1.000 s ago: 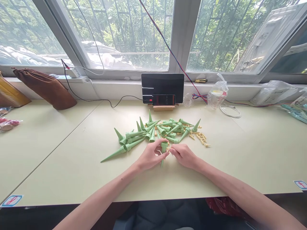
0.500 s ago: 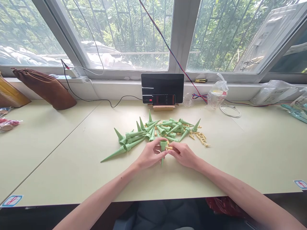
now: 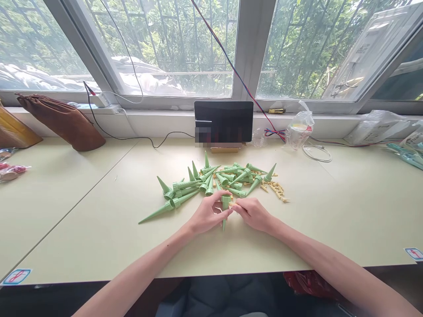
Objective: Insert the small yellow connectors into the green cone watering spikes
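Observation:
My left hand (image 3: 209,213) is closed around a green plastic watering spike (image 3: 225,202), its wide collar up and its pointed tip down. At the side of the spike, my right hand (image 3: 253,213) pinches a small yellow plastic piece (image 3: 232,204), mostly covered by the fingers. The piece meets the spike's side; whether it sits in a hole cannot be made out. Just beyond the hands lies a pile of green spikes (image 3: 188,186), some standing on their collars, others on their sides. Small yellow pieces (image 3: 277,191) lie at the pile's right and among the spikes.
A dark tablet (image 3: 224,119) stands on a cardboard support (image 3: 224,150) by the window. A brown pouch (image 3: 62,123) is at the back left. To the right are a bagged cup (image 3: 299,130) and a coiled white cable (image 3: 316,153). The table's front edge runs below my forearms.
My right hand has turned slightly at the spike's side, and less of the yellow piece shows. The left hand and the spike have barely shifted.

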`<action>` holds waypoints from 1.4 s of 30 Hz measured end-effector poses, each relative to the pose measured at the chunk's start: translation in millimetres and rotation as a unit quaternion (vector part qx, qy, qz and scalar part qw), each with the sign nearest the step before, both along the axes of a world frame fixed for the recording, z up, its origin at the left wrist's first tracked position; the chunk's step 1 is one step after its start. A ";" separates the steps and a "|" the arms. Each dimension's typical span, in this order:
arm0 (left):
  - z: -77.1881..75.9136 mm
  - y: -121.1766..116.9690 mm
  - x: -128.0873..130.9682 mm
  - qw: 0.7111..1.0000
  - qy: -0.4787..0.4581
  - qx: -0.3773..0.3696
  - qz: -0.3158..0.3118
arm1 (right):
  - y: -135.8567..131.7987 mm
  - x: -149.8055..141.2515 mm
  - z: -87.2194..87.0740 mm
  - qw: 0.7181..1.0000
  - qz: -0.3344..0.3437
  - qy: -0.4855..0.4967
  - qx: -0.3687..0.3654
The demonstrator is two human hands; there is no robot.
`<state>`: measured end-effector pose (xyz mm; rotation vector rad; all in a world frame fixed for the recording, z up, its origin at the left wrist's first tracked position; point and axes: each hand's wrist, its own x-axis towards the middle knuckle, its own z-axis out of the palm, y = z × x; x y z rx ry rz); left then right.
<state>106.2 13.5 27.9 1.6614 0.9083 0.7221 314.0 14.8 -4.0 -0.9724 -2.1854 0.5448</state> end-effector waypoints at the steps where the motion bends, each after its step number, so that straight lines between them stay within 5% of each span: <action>1: -0.4 0.0 -0.3 1.000 0.000 0.000 -0.001 | 0.2 -0.1 -0.4 1.000 0.000 -0.002 0.000; 15: 2.1 3.4 0.0 0.997 -0.059 -0.042 0.000 | -2.2 -0.7 4.2 0.999 -0.013 0.025 -0.044; 42: 0.5 0.7 0.6 1.000 -0.027 -0.006 0.005 | 1.3 0.8 -1.3 1.000 0.004 -0.013 0.000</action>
